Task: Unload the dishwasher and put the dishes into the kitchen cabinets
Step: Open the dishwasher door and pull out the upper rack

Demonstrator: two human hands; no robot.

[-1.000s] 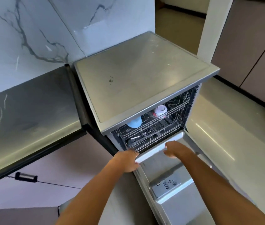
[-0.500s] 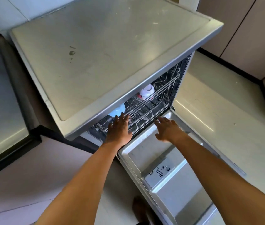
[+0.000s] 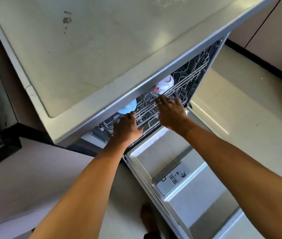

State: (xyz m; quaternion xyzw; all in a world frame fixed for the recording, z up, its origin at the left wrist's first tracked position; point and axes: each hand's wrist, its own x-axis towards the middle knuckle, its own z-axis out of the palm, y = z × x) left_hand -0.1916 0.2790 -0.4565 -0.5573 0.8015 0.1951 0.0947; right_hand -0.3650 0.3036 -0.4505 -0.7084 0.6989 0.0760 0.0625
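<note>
Both hands — left hand (image 3: 126, 127), right hand (image 3: 170, 113) — reach the upper rack (image 3: 180, 87); finger grip hidden.

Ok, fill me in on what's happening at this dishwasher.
A person stands at the open dishwasher, its door folded down. Both hands reach in to the upper rack: the left hand and the right hand have their fingers on its front wires, apparently to slide it out. A blue bowl and a white floral cup sit in that rack. Nothing has been taken out yet.
</note>
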